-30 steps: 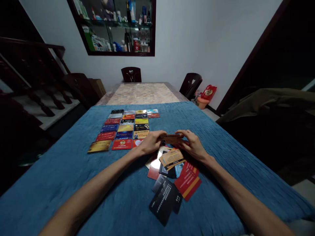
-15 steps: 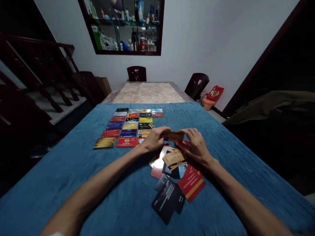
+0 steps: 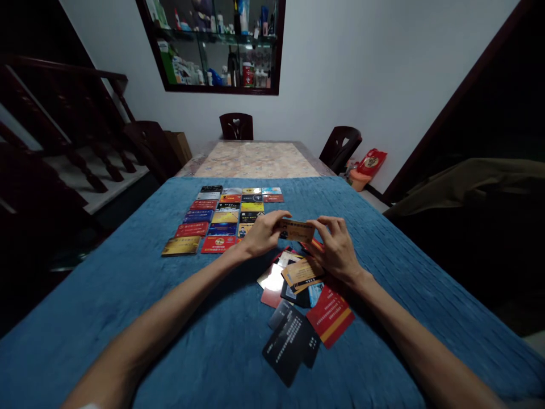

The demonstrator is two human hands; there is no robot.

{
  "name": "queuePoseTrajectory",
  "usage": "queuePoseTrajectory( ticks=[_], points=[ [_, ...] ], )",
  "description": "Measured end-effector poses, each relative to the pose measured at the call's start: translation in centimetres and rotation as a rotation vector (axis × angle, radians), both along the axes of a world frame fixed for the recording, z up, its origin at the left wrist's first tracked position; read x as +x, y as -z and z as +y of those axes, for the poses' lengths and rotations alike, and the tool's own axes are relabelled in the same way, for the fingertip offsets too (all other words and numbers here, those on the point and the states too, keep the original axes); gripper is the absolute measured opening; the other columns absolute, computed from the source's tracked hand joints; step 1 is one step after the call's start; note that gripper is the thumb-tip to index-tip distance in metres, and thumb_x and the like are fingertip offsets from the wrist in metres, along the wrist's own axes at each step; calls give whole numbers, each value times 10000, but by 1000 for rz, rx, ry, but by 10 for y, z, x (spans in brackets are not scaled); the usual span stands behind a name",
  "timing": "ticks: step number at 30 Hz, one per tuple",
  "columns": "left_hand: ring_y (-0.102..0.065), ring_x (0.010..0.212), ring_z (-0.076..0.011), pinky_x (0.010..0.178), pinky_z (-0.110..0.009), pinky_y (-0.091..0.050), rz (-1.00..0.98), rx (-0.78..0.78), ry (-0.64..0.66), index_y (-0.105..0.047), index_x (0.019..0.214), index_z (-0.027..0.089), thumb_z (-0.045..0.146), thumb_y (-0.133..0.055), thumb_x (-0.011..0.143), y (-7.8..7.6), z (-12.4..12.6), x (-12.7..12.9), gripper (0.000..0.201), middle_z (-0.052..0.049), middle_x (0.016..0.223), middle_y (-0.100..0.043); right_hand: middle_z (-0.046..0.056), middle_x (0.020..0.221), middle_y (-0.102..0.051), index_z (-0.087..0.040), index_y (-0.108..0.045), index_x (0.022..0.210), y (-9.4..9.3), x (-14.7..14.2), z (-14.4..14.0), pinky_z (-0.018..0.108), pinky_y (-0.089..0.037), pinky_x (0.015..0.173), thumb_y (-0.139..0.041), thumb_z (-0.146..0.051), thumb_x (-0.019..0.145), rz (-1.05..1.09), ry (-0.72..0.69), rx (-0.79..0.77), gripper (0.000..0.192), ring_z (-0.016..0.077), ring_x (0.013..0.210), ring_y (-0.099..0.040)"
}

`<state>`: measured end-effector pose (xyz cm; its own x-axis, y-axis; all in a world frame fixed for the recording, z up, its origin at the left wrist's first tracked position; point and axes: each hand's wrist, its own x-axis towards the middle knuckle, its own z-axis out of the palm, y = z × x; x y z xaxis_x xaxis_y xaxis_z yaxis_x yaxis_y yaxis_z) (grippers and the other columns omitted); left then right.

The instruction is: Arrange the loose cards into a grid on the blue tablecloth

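A long table (image 3: pixel 259 162) runs away to the far wall, its far part a bare patterned top and its near part spread with a blue cloth (image 3: pixel 106 307). Both forearms come in over the cloth from the near edge, one from the left and one from the right, slanting inward so that the hands meet near the middle. On the left, beyond the left forearm, lies a grid of cards (image 3: pixel 223 217), face up in rows, with a gold card (image 3: pixel 181 246) at its near left corner. To the right of the grid and nearer is a loose pile: black cards (image 3: pixel 289 346) at the near end, a red card with an orange stripe (image 3: pixel 331 315) on the right, and small orange cards (image 3: pixel 304 274) lying slantwise on top. The left hand (image 3: pixel 266 233), wrist low and knuckles raised, hides part of the grid's near right corner; its thumb and fingers are closed to a narrow pinch on one end of a card. The right hand (image 3: pixel 338 247) arches over the far right of the pile, fingers bent, thumb and forefinger pinching the opposite end; whether it also touches the red card just below it I cannot tell. Between the two pinches the orange-brown card (image 3: pixel 297 232) stands raised above the pile's far side, printed face toward the near side, its right end slightly lower
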<state>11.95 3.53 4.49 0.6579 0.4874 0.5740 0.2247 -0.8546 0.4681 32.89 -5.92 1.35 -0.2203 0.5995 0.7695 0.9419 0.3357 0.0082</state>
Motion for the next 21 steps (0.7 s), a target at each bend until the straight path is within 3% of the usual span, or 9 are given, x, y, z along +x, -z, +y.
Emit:
queuePoseTrajectory(
  ticks=[6,12,21],
  points=[
    [-621,828,-155,789,-307,-554,54,141,-15,-572,1146,142,27,-557,801,-9,7,-22,364,-78,1048,-614,146,1134,-564,-188,-565,1261,-14,-9,11,447,-466,850,-582,-351,910,-11,-65,-18,387,313,1051,-475],
    [-571,1147,-248,955,-391,-536,135,270,-51,-476,1308,160,104,-607,830,-21,11,-51,498,-135,1258,-499,144,1127,-581,-183,-583,1244,-32,-26,32,446,-470,829,-631,-383,878,-9,-157,-73,420,310,1029,-489],
    [-510,1256,-300,1063,-471,-463,313,275,-173,-445,1380,172,146,-623,828,-21,29,-82,581,-153,1330,-513,128,1177,-573,-235,-581,1281,-38,-47,71,465,-478,866,-646,-412,863,40,-265,-278,459,303,1031,-511]
  ],
)
